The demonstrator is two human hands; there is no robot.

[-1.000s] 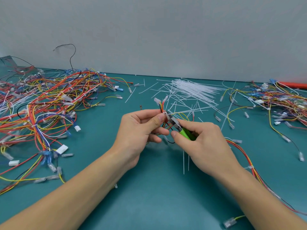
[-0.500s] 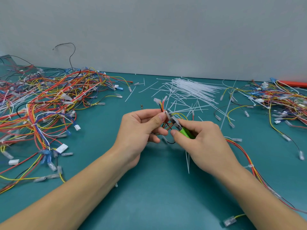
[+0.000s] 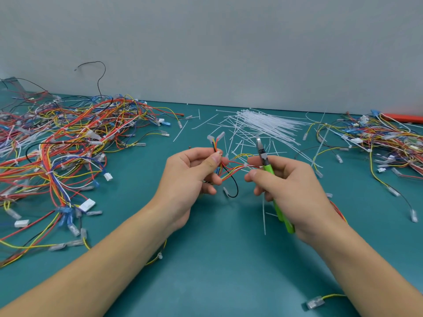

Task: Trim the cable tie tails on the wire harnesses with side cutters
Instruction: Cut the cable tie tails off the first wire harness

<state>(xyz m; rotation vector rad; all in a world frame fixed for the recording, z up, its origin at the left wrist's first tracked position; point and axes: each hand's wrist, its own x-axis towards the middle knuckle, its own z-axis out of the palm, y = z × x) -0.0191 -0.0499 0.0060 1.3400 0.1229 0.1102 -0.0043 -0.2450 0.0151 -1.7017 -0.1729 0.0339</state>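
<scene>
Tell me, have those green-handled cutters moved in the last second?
Yes. The side cutters have pulled away to the right from the harness in the left hand, and their tip now points up toward the pile of cable ties.

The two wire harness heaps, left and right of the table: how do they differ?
The left heap is much the larger and spreads from the wall toward the near edge; the right heap is smaller and stays toward the back. Red and orange wires dominate the left heap, while yellow, blue and white show more in the right heap. Both are loose tangles of coloured wires with clear or white connectors, lying untouched on the teal table.
</scene>
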